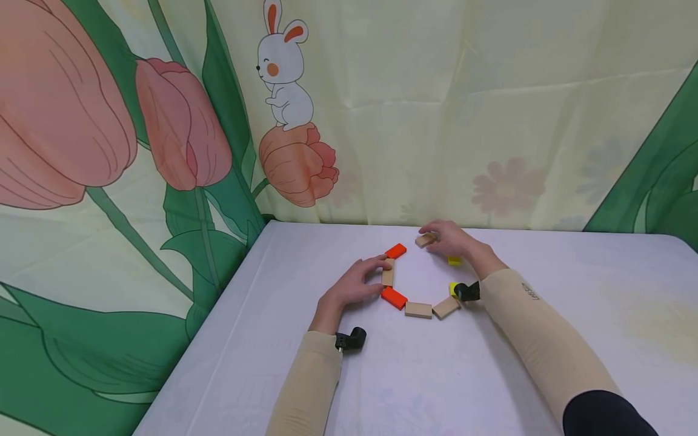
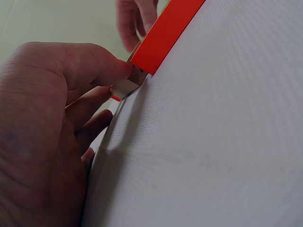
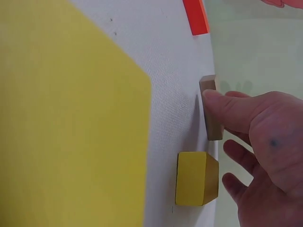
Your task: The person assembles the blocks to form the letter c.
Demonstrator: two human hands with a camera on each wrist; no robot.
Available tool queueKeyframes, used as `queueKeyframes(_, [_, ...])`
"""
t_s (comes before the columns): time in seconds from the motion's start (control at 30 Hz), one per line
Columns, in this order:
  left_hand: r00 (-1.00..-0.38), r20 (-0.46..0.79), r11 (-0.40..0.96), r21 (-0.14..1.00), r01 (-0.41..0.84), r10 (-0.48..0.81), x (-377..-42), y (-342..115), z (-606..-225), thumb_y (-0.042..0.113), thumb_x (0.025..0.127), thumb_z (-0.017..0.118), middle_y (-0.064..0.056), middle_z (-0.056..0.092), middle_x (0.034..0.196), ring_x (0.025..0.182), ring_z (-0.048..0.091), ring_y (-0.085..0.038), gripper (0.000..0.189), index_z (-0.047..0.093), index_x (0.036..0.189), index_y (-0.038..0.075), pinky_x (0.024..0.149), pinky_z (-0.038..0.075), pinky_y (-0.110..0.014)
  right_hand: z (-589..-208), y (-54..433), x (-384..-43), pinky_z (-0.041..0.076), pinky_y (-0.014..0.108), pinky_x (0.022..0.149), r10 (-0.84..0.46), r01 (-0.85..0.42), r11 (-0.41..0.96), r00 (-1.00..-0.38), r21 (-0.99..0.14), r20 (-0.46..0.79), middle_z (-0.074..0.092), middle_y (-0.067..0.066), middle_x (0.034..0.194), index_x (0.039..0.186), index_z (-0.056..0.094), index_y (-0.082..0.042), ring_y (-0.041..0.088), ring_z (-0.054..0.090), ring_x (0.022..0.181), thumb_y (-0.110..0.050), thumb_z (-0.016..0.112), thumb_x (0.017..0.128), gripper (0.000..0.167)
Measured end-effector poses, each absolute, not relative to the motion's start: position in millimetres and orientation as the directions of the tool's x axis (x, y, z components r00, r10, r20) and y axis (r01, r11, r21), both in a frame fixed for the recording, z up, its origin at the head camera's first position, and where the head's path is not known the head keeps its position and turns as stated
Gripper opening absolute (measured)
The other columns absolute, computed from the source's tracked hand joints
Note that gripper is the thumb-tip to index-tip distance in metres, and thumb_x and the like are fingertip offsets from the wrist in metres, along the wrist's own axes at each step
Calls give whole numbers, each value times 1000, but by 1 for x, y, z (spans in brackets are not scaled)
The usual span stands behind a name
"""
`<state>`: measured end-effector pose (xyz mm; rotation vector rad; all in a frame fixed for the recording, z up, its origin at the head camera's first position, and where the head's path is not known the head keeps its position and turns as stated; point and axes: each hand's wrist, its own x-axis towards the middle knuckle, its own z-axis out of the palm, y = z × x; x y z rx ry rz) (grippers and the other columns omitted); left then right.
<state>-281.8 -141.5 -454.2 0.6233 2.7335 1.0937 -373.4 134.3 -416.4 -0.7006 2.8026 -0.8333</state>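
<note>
right fingers [image 3: 227, 111] pinching oblong wooden block [image 3: 214, 126], left fingers [image 1: 372, 264] pinching another block [image 1: 388, 277], woven white cloth [image 1: 425, 375]

Smooth, matt wooden block [image 3: 214, 128] — red block [image 2: 166, 35], perhaps painted wood — woven white tablecloth [image 2: 213, 142]

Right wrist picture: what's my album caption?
Right hand pinching a wooden block, between a red block and a yellow block.

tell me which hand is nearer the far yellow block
Right. The right hand is just beyond the yellow block; the left hand is farther off to its left.
</note>
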Motion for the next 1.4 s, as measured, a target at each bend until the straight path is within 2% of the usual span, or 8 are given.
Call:
queueKeyframes(0.33, [-908, 29, 653, 685, 322, 417, -283, -142, -456, 18, 92, 66, 3, 39, 159, 147, 30, -22, 44, 61, 135, 26, 121, 18, -49, -416, 135, -373, 35, 59, 110, -454, -379, 755, -891, -535, -11, 50, 27, 140, 134, 62, 0, 45, 43, 128, -3, 66, 95, 39])
queueKeyframes(0.7, [-912, 19, 653, 692, 307, 409, -281, -141, -454, 18, 92, 66, 5, 38, 160, 147, 29, -24, 44, 61, 135, 27, 119, 22, -53, -416, 135, -372, 43, 54, 104, -449, -374, 761, -894, -529, -13, 56, 25, 129, 127, 65, 2, 39, 51, 112, 0, 66, 94, 33])
queueKeyframes(0.9, [-910, 20, 656, 687, 313, 413, -281, -142, -454, 19, 92, 66, 5, 38, 159, 147, 29, -22, 44, 61, 136, 27, 120, 19, -51, -415, 134, -372, 43, 54, 104, -443, -366, 764, -896, -532, -21, 57, 23, 126, 127, 65, 2, 38, 51, 112, -1, 67, 95, 32])
queueKeyframes(1.13, [-899, 36, 646, 683, 341, 437, -281, -142, -452, 13, 93, 65, 4, 39, 159, 146, 32, -19, 43, 62, 135, 21, 122, 13, -41, -412, 133, -370, 42, 54, 105, -471, -410, 757, -882, -510, 9, 60, 22, 124, 127, 65, 2, 38, 52, 115, -3, 66, 96, 32])
queueKeyframes(1.4, [-901, 38, 641, 690, 336, 431, -281, -142, -452, 14, 93, 65, 3, 41, 158, 146, 33, -20, 43, 62, 135, 22, 121, 16, -43, -412, 128, -371, 44, 52, 103, -481, -424, 749, -876, -508, 22, 62, 21, 121, 126, 66, 2, 36, 53, 111, -4, 66, 95, 32])
